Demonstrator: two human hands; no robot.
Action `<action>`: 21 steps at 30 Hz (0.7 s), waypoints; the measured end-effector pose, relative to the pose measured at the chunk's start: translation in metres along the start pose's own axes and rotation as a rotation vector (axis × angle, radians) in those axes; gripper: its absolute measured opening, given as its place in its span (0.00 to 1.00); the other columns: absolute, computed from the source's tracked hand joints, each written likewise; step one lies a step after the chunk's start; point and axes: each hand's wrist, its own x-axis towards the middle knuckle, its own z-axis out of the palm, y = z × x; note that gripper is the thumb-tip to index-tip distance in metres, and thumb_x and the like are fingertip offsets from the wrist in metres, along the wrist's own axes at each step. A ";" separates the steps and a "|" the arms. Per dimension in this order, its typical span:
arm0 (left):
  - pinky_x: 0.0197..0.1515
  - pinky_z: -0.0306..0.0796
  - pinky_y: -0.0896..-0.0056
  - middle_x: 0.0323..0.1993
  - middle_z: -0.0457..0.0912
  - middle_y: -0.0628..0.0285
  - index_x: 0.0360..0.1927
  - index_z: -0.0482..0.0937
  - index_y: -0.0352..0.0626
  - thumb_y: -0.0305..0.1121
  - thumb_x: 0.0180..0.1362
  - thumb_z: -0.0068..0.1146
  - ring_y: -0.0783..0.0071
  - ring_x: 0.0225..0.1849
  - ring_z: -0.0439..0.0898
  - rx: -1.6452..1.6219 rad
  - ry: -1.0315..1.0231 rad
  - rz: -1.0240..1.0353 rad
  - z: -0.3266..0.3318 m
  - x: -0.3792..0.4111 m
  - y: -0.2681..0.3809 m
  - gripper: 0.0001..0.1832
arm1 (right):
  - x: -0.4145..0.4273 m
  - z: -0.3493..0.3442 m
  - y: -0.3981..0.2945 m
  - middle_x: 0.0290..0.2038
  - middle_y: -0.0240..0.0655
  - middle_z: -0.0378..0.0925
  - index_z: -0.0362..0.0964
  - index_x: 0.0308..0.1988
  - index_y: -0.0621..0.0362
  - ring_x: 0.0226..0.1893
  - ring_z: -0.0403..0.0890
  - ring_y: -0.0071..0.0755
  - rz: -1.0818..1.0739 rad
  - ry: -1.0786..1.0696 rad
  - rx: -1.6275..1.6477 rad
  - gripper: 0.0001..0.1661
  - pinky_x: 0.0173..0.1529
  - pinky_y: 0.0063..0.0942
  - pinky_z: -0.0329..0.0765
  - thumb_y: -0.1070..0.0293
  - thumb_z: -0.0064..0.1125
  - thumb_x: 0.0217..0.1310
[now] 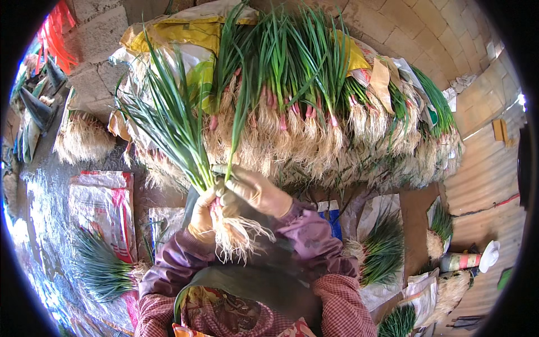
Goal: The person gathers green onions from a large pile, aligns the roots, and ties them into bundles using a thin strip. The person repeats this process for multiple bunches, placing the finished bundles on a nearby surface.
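Note:
My left hand [204, 215], in a pale glove, is closed round a bunch of green onions [179, 135] just above its pale, stringy roots. The leaves fan out to the upper left and the roots hang over my lap. My right hand [259, 191], gloved too, pinches the lower stalk of a single green onion [238, 130] beside the bunch. Its fingertips are near the held stems; the stalk's root end is hidden by the fingers. Just beyond my hands lies a long heap of green onions [286, 97], pink stem ends and roots towards me.
Printed woven sacks [202, 38] partly cover the heap, with a block wall [404, 21] behind. A bundle of green onions [101, 265] lies at the left by a folded sack [101, 210]. Another bundle [383, 248] lies on a sack at the right. A person's sleeve cannot be made out elsewhere.

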 end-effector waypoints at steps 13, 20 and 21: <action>0.16 0.61 0.72 0.19 0.69 0.58 0.32 0.68 0.46 0.39 0.59 0.52 0.72 0.15 0.68 0.192 -0.413 0.003 0.025 -0.014 0.032 0.10 | -0.103 -0.090 0.052 0.23 0.40 0.76 0.74 0.38 0.53 0.16 0.76 0.40 0.467 0.288 -1.333 0.12 0.25 0.36 0.74 0.60 0.51 0.57; 0.26 0.63 0.77 0.25 0.66 0.69 0.60 0.64 0.42 0.36 0.59 0.52 0.80 0.23 0.65 0.084 -0.066 0.055 -0.002 0.009 0.013 0.26 | 0.066 -0.072 -0.089 0.24 0.30 0.77 0.73 0.39 0.55 0.20 0.76 0.26 0.254 0.875 -1.448 0.21 0.27 0.28 0.75 0.49 0.48 0.63; 0.26 0.63 0.77 0.25 0.66 0.69 0.59 0.65 0.41 0.36 0.58 0.52 0.80 0.23 0.65 0.085 -0.033 0.037 -0.006 0.008 0.009 0.25 | 0.093 -0.074 -0.098 0.22 0.30 0.76 0.73 0.36 0.56 0.18 0.74 0.26 0.461 0.876 -1.546 0.22 0.25 0.27 0.74 0.48 0.47 0.63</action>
